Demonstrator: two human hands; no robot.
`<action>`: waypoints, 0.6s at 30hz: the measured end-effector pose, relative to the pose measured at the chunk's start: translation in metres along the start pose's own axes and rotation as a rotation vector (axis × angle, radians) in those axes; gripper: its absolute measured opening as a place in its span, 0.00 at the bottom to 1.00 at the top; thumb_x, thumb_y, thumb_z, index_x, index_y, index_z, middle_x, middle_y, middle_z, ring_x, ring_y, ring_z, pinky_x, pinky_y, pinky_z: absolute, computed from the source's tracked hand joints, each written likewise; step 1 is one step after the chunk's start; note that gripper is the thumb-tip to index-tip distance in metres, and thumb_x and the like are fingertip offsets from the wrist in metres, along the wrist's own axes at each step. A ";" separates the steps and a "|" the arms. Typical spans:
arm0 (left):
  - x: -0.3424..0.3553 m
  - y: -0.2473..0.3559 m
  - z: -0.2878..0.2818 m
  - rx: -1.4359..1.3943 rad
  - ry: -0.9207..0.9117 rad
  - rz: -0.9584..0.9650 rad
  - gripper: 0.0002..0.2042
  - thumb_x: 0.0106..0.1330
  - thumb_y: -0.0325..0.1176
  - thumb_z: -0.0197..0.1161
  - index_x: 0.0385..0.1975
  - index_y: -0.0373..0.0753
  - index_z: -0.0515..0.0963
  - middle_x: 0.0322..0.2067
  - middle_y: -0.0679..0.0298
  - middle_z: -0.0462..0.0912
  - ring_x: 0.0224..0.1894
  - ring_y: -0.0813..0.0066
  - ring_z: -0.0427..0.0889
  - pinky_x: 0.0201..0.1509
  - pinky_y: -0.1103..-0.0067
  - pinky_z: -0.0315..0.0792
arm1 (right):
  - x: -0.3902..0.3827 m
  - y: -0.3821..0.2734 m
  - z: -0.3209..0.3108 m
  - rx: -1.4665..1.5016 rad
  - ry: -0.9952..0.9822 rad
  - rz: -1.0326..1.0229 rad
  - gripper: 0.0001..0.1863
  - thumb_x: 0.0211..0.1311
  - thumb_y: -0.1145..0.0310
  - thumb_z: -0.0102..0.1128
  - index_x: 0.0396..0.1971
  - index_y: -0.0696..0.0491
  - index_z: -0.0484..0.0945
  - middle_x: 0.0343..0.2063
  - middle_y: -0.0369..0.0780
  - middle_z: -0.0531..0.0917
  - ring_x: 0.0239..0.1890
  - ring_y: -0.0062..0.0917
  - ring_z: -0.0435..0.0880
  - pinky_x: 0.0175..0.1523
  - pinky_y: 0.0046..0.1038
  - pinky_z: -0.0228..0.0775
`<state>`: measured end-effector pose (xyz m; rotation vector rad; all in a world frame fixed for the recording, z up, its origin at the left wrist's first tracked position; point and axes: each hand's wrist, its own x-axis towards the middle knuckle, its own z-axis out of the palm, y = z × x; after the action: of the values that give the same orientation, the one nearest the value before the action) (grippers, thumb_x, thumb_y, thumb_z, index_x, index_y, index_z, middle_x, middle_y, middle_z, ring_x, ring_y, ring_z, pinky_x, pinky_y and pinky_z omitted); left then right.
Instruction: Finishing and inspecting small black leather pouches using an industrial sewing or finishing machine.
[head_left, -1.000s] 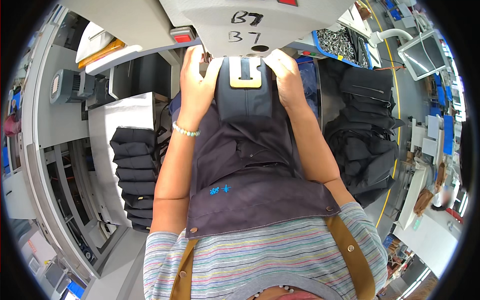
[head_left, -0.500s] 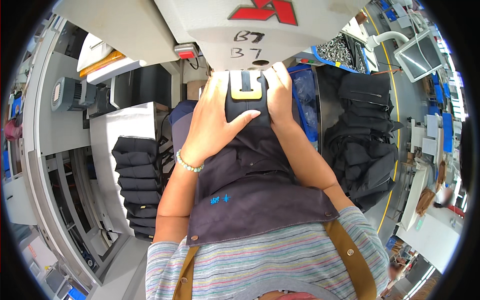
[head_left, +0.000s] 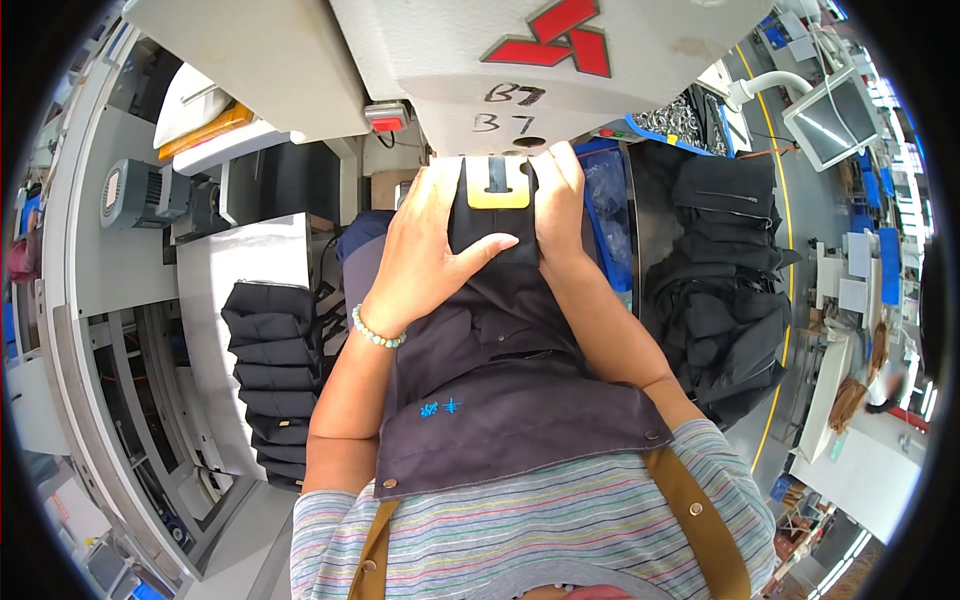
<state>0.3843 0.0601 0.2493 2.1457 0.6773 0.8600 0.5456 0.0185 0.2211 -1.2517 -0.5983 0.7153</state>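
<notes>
A strip of black cloth (head_left: 480, 238) lies beneath a yellow-edged metal clamp plate (head_left: 499, 198) at the front of a grey-white machine head (head_left: 470, 100). My left hand (head_left: 415, 240) rests along the cloth's left side, fingers stretched forward and thumb laid across it. On the other side, my right hand (head_left: 560, 205) has its fingers bent at the cloth's right edge, seemingly gripping it. The fingertips of both hands come close to the machine's underside, and the far end of the cloth is hidden there. A beaded bracelet circles my left wrist.
Folded black cloth pieces (head_left: 270, 345) stand in a row on a white board at left. A heap of black garments (head_left: 715, 300) lies at right. Beyond it are a blue-edged tray of metal parts (head_left: 685, 120) and a screen (head_left: 835, 115). A red switch (head_left: 386, 122) hangs beside the machine.
The machine, clamp plate and hands appear slightly lower and further right in the picture, as the view shifts. Both hands keep the same places on the cloth.
</notes>
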 end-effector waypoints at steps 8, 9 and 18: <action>0.002 0.002 -0.003 0.034 -0.052 -0.006 0.35 0.52 0.39 0.78 0.58 0.32 0.69 0.50 0.50 0.76 0.53 0.48 0.76 0.58 0.66 0.71 | 0.002 0.011 0.002 0.298 -0.048 0.095 0.07 0.72 0.70 0.53 0.35 0.57 0.77 0.30 0.34 0.79 0.32 0.14 0.75 0.40 0.19 0.67; 0.002 0.003 -0.003 0.041 -0.035 0.012 0.36 0.52 0.39 0.78 0.58 0.32 0.69 0.50 0.50 0.76 0.54 0.49 0.76 0.59 0.66 0.71 | 0.002 0.012 0.002 0.352 -0.087 0.102 0.07 0.73 0.70 0.53 0.36 0.57 0.77 0.30 0.34 0.80 0.32 0.14 0.75 0.40 0.19 0.68; 0.000 0.002 -0.004 -0.002 -0.062 -0.051 0.38 0.53 0.38 0.78 0.63 0.32 0.67 0.55 0.50 0.76 0.57 0.52 0.76 0.62 0.69 0.70 | 0.007 0.032 0.001 0.393 -0.058 0.059 0.07 0.74 0.68 0.53 0.36 0.55 0.77 0.29 0.30 0.77 0.31 0.11 0.72 0.38 0.17 0.65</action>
<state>0.3822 0.0603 0.2531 2.1355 0.6959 0.7635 0.5443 0.0293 0.1902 -0.8889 -0.4419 0.8739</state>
